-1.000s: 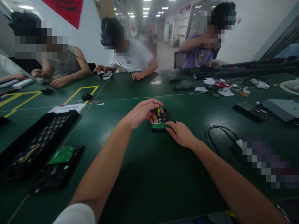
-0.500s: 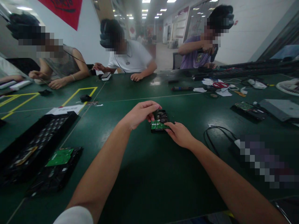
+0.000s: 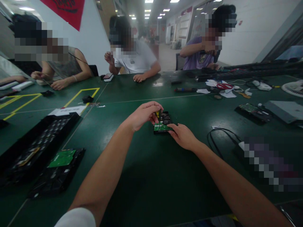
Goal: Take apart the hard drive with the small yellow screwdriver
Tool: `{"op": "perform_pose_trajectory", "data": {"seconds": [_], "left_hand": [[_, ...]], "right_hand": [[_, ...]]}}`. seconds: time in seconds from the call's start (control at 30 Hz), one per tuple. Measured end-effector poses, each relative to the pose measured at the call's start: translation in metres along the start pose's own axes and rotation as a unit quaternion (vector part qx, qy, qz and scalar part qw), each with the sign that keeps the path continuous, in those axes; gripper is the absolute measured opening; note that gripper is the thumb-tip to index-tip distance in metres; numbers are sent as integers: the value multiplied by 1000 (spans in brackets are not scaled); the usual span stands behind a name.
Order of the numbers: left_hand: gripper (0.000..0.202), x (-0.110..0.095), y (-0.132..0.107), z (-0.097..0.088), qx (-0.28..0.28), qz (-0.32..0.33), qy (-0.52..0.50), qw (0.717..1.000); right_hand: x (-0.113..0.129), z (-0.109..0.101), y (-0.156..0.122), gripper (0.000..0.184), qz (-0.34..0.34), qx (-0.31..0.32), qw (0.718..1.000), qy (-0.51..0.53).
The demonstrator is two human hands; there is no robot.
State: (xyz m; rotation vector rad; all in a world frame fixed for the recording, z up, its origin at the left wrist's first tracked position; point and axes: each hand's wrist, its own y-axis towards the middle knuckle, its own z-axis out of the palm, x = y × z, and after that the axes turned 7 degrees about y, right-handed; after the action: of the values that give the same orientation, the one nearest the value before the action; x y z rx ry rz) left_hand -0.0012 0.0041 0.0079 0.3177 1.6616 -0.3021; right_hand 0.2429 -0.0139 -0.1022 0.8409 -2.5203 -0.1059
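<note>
A small black hard drive with a green circuit board at its near end lies on the table in front of me. Pinched in my left hand is a screwdriver with a yellow and black handle, upright over the drive, its shaft pointing down at the board. Whether the tip sits in a screw is too small to see. My right hand grips the drive's right near edge, thumb at the side and index finger over the board's corner.
To the left are a long black tray and another hard drive with a green board. On the right lie a third drive, a grey metal box and a black cable. Several co-workers sit across the table.
The screwdriver in my left hand now shows its yellow handle more plainly and stands more upright. My right hand keeps its hold. The co-worker in white has raised a hand.
</note>
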Motion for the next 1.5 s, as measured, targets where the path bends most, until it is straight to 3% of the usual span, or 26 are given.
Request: {"op": "perform_pose_trajectory", "data": {"seconds": [0.47, 0.9, 1.23, 1.5], "left_hand": [[17, 4, 2, -1, 14, -1, -34, 999], [28, 4, 0, -2, 50, 28, 49, 997], [21, 6, 1, 0, 11, -11, -29, 999], [12, -2, -1, 2, -16, 6, 16, 1000]], "right_hand": [[-2, 3, 1, 38, -3, -1, 1000, -14], [0, 1, 1, 38, 8, 0, 1000, 4], [-1, 3, 0, 38, -2, -3, 1000, -9], [1, 0, 0, 39, -1, 3, 1000, -7]]}}
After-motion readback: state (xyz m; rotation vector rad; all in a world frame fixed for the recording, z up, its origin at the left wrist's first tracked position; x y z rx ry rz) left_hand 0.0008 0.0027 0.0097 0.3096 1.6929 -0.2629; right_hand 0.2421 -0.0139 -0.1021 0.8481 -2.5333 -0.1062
